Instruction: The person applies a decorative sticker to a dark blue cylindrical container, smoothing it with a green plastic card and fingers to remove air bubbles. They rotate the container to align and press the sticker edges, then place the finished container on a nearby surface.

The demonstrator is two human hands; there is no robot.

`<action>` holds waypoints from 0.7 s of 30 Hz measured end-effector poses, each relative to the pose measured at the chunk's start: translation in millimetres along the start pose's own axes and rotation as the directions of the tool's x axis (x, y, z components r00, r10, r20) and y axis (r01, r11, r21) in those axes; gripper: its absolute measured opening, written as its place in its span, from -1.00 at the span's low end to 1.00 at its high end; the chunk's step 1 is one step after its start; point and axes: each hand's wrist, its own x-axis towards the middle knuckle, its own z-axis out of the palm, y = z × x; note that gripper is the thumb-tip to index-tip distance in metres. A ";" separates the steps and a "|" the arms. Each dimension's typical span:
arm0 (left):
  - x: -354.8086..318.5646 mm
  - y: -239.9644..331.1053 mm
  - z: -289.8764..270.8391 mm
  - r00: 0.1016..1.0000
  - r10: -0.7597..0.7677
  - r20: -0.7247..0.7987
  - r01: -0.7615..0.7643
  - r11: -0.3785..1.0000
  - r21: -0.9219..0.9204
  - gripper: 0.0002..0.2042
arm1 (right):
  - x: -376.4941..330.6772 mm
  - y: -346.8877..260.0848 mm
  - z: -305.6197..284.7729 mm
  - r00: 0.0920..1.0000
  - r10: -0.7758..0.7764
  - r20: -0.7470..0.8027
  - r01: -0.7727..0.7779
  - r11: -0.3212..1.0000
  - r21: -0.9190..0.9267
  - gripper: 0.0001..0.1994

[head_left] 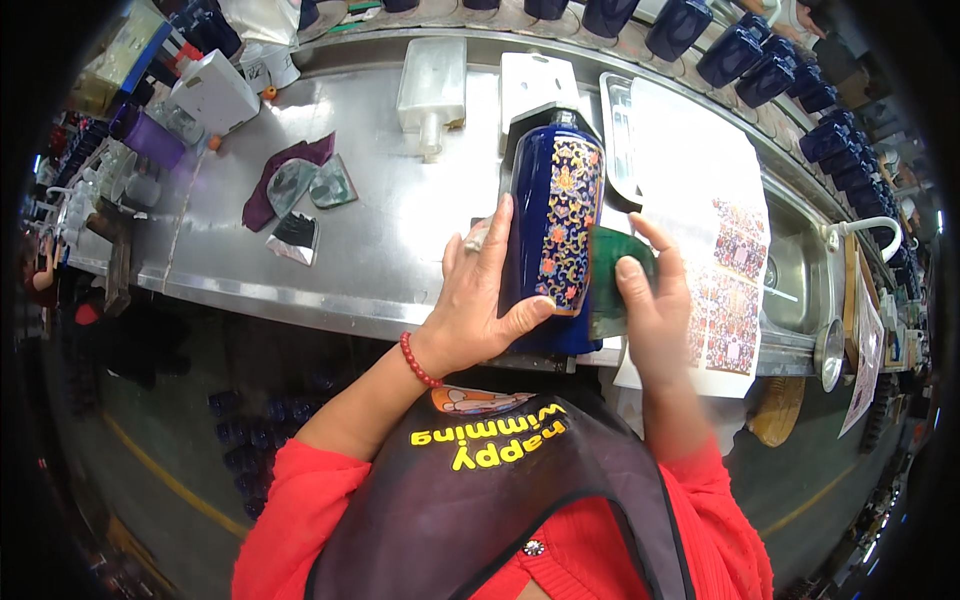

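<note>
Both hands on blue vase
Left hand (pixel 480 300) clamped round blue vase (pixel 555 230); right hand (pixel 650 290) pinches green scraper (pixel 612 270) against it.

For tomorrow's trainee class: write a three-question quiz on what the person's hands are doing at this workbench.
1. True or false: the left hand grips the dark blue vase.
2. What does the right hand press against the vase?
A. green flexible scraper
B. paintbrush
C. sponge
3. What lies right of the vase on the metal bench?

Key: 1 true; 2 A; 3 a white sheet of colourful decals.
</note>
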 end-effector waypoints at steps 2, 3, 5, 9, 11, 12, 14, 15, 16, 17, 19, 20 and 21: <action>0.4 -0.3 -0.2 1.000 0.011 0.007 -0.011 1.000 0.007 0.08 | 4.2 1.6 8.2 0.994 -0.104 0.038 0.108 0.985 -0.137 -0.62; 0.4 -0.5 -0.8 1.000 0.015 0.008 -0.015 1.000 0.007 0.08 | 6.2 0.8 10.0 0.989 -0.131 0.070 0.139 0.981 -0.133 -0.63; 0.4 -1.4 -2.4 1.000 0.017 0.015 -0.017 1.000 0.006 0.08 | 9.9 -2.2 11.1 0.987 -0.131 0.093 0.143 0.982 -0.127 -0.64; 0.9 -1.9 -3.5 0.999 0.027 0.022 -0.027 1.000 -0.001 0.06 | 21.4 -10.9 6.0 1.000 -0.028 0.007 0.028 0.999 -0.031 -0.63; 1.1 -0.9 -3.6 0.999 0.012 0.032 -0.012 1.000 -0.009 0.04 | 29.4 -13.0 7.2 0.999 0.032 -0.001 -0.032 0.997 0.064 -0.61; 1.3 -0.3 -3.8 0.999 0.012 0.032 -0.011 1.000 -0.007 0.04 | 33.7 -13.2 9.7 1.000 0.003 0.003 -0.003 1.000 -0.004 -0.61; 1.6 0.5 -4.1 0.999 0.009 0.034 -0.009 1.000 -0.002 0.04 | 41.7 -13.2 16.5 0.999 -0.047 0.003 0.047 0.991 -0.127 -0.61; 1.5 1.0 -4.1 0.999 0.010 0.035 -0.010 1.000 0.000 0.04 | 45.4 -13.7 19.8 0.996 -0.090 0.018 0.092 0.986 -0.137 -0.60; 1.1 1.3 -4.0 0.999 0.010 0.037 -0.010 1.000 0.004 0.04 | 48.9 -14.4 22.7 0.989 -0.146 0.034 0.150 0.971 -0.189 -0.61; 0.6 1.7 -3.9 0.999 0.008 0.039 -0.008 1.000 0.009 0.05 | 52.4 -15.6 24.8 0.981 -0.185 0.052 0.192 0.950 -0.248 -0.61; -0.6 2.6 -4.3 0.999 0.002 0.038 -0.003 1.000 0.020 0.04 | 59.0 -18.9 26.6 0.959 -0.268 0.098 0.285 0.894 -0.345 -0.60; -0.7 3.3 -4.8 0.999 -0.002 0.035 0.001 1.000 0.028 0.03 | 60.9 -21.2 26.0 0.973 -0.220 0.069 0.230 0.920 -0.317 -0.61; 0.0 3.5 -6.4 0.999 -0.006 0.037 0.005 1.000 0.029 0.02 | 63.6 -22.8 25.6 0.981 -0.187 0.058 0.196 0.937 -0.289 -0.61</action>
